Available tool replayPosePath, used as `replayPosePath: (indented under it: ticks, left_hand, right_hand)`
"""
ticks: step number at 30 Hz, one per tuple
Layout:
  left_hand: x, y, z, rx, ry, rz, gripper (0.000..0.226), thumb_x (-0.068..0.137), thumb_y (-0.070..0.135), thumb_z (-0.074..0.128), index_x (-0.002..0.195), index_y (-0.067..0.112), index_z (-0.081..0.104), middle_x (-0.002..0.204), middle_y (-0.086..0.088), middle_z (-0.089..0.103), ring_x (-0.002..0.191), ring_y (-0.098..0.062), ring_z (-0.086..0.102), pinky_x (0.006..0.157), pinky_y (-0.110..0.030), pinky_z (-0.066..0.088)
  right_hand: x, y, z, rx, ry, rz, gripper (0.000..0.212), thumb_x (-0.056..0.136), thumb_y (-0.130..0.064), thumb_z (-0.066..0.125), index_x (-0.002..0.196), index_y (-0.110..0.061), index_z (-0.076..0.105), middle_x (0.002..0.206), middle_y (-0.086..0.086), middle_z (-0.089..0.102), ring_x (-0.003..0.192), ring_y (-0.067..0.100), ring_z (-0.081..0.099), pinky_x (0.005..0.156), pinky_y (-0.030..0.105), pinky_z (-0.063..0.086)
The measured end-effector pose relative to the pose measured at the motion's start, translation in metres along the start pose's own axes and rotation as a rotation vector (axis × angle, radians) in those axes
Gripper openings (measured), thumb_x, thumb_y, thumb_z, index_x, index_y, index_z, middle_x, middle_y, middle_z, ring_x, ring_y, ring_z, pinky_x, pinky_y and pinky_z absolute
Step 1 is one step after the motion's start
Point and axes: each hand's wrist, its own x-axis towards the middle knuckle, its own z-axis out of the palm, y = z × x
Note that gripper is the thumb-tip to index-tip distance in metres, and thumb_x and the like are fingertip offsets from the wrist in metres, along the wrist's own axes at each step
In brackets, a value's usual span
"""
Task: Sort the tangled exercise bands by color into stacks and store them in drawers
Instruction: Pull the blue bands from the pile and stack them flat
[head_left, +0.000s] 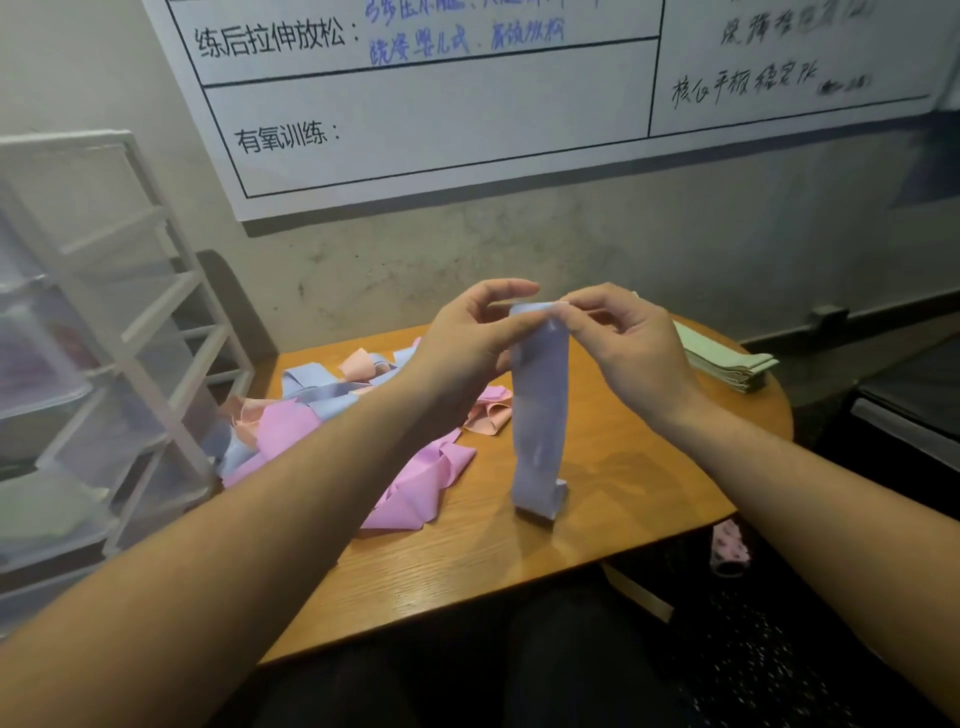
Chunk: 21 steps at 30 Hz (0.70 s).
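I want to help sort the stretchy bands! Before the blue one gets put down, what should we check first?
1. Both hands hold the blue band at its top: left hand and right hand pinch it. Ok.
2. Blue band free of the tangled pile: it hangs apart from it, bottom end folded on the table. Ok.
3. Band flat and untwisted: bottom end is curled. Not ok.
4. A blue stack to join: only a green stack shows. Not ok.
5. Bare table to lay it on: space right of the pile. Ok.
6. Drawer unit has a blue drawer: blurred. Cannot tell.
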Motion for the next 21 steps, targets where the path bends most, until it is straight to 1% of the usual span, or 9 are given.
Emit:
replayPosePath:
  ticks: [3, 6, 9, 11, 12, 14, 16, 19, 21]
  left_hand:
    - [-0.006, 0.005, 0.005, 0.123, 0.012, 0.03, 0.024, 0.09, 0.006, 0.073, 0.109, 0.017, 0.067, 0.105, -0.011, 0.07, 0.097, -0.02, 0.072, 0.075, -0.028, 0.057]
    - [-0.01, 0.007, 0.01, 0.323, 0.057, 0.115, 0.02, 0.089, 0.006, 0.073, 0.103, 0.02, 0.07, 0.098, -0.011, 0.071, 0.084, -0.014, 0.07, 0.069, -0.024, 0.057]
    - [-0.012, 0.008, 0.017, 0.39, 0.11, 0.173, 0.013, 0.09, 0.011, 0.074, 0.092, 0.024, 0.073, 0.09, -0.006, 0.074, 0.078, -0.01, 0.069, 0.069, -0.028, 0.059]
    - [-0.014, 0.01, 0.023, 0.463, 0.12, 0.23, 0.012, 0.089, 0.015, 0.076, 0.084, 0.026, 0.074, 0.083, -0.004, 0.074, 0.073, -0.01, 0.068, 0.068, -0.031, 0.06]
    - [-0.015, 0.011, 0.028, 0.483, 0.117, 0.241, 0.012, 0.089, 0.017, 0.076, 0.082, 0.026, 0.073, 0.08, -0.003, 0.073, 0.071, -0.01, 0.066, 0.066, -0.03, 0.058]
    - [-0.018, 0.013, 0.035, 0.493, 0.121, 0.244, 0.013, 0.091, 0.02, 0.075, 0.08, 0.024, 0.069, 0.08, -0.002, 0.07, 0.067, -0.005, 0.064, 0.06, -0.025, 0.057]
    - [-0.021, 0.016, 0.041, 0.459, 0.126, 0.237, 0.014, 0.093, 0.019, 0.072, 0.081, 0.018, 0.065, 0.084, -0.003, 0.066, 0.065, -0.001, 0.063, 0.057, -0.021, 0.054]
    - [-0.024, 0.021, 0.047, 0.326, 0.113, 0.191, 0.015, 0.096, 0.016, 0.068, 0.085, 0.01, 0.06, 0.091, -0.01, 0.064, 0.07, -0.009, 0.068, 0.057, -0.025, 0.056]
    - [-0.025, 0.024, 0.051, 0.333, 0.119, 0.183, 0.017, 0.097, 0.017, 0.067, 0.085, 0.011, 0.057, 0.09, -0.009, 0.064, 0.075, -0.015, 0.068, 0.056, -0.027, 0.056]
  right_hand:
    - [0.003, -0.008, -0.007, 0.029, 0.024, 0.053, 0.011, 0.095, -0.02, 0.069, 0.087, -0.012, 0.072, 0.081, -0.001, 0.069, 0.079, 0.008, 0.062, 0.077, 0.028, 0.051]
    - [0.005, -0.016, -0.012, 0.113, 0.023, 0.189, 0.018, 0.094, -0.029, 0.066, 0.08, -0.019, 0.067, 0.081, 0.006, 0.063, 0.08, 0.018, 0.058, 0.076, 0.042, 0.048]
    - [0.002, -0.022, -0.017, 0.204, -0.006, 0.327, 0.017, 0.092, -0.036, 0.067, 0.081, -0.022, 0.064, 0.085, 0.011, 0.061, 0.081, 0.026, 0.056, 0.075, 0.044, 0.043]
    - [-0.002, -0.025, -0.022, 0.177, 0.003, 0.298, 0.01, 0.087, -0.04, 0.069, 0.086, -0.03, 0.066, 0.087, 0.009, 0.064, 0.083, 0.025, 0.059, 0.075, 0.043, 0.045]
    - [-0.005, -0.028, -0.025, 0.151, 0.006, 0.267, 0.006, 0.089, -0.038, 0.068, 0.09, -0.032, 0.067, 0.087, 0.01, 0.066, 0.082, 0.024, 0.06, 0.074, 0.043, 0.048]
    - [-0.011, -0.033, -0.032, 0.127, 0.011, 0.216, 0.006, 0.098, -0.028, 0.063, 0.1, -0.025, 0.068, 0.089, 0.012, 0.068, 0.082, 0.021, 0.064, 0.074, 0.04, 0.054]
    - [-0.014, -0.04, -0.04, 0.13, 0.0, 0.168, 0.013, 0.1, -0.022, 0.06, 0.103, -0.013, 0.068, 0.092, 0.008, 0.07, 0.085, 0.016, 0.067, 0.076, 0.034, 0.058]
    - [-0.018, -0.046, -0.051, 0.079, -0.065, 0.094, 0.013, 0.097, -0.016, 0.064, 0.106, -0.01, 0.071, 0.103, 0.009, 0.073, 0.098, 0.021, 0.07, 0.081, 0.033, 0.06]
    - [-0.02, -0.05, -0.056, 0.041, -0.053, 0.065, 0.012, 0.095, -0.012, 0.067, 0.106, -0.012, 0.071, 0.104, 0.01, 0.074, 0.098, 0.022, 0.07, 0.082, 0.033, 0.059]
